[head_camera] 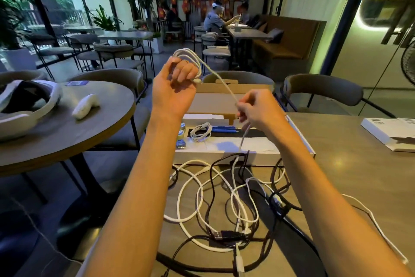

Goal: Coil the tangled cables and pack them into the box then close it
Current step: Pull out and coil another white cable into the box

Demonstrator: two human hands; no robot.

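Plainly the cable [221,81] is light and limp. It will droop and spring out of its loops unless they are pinched, so the best hold is on the gathered loops, with the other hand feeding the loose run. It hangs above the box [224,155]. Its loops sit in my left hand [176,88], raised over the box's left end. The run slopes down to my right hand [256,109] over the box's middle, then drops past the front wall into the tangle [224,200] on the table [348,175] just in front of the box. My left fingers [184,72] are curled round the loops, closed on them. My right thumb and fingertips pinch the run. Inside the box, toward its left end, one small coil [201,131] lies packed. I judge the plugs in the tangle may snag, so I'd draw slowly.
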